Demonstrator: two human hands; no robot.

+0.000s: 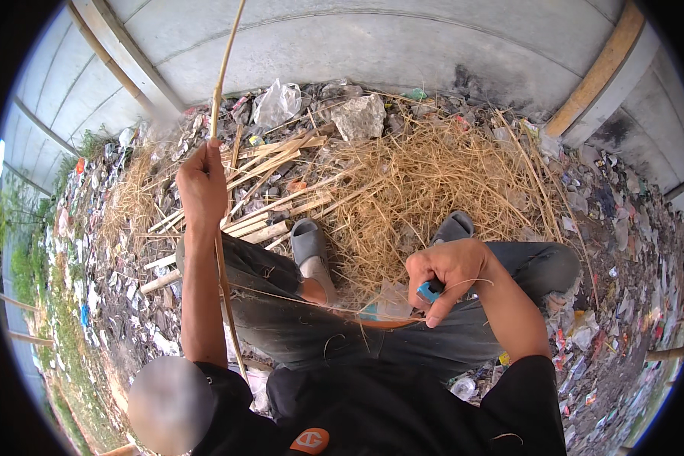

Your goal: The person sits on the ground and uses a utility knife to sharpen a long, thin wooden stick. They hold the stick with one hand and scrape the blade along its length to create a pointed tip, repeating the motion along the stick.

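My left hand (204, 186) is raised at the left, its fingers closed round a long, thin bamboo stick (220, 76). The stick stands nearly upright, its top leaving the upper edge of the view and its lower part running down beside my forearm. Over my lap, my right hand (452, 275) is closed on a small blue-handled tool (430, 290). Most of that tool is hidden in the fingers, and I cannot make out its working end. A thin pale strand (304, 301) stretches across my lap toward the right hand.
Between my grey sandals (309, 239) and beyond lies a heap of straw-like shavings (448, 178). Split bamboo pieces (270, 228) lie left of it. A stone block (359, 118) and a clear plastic bag (277, 105) rest near the grey wall (372, 45). Litter covers the ground around.
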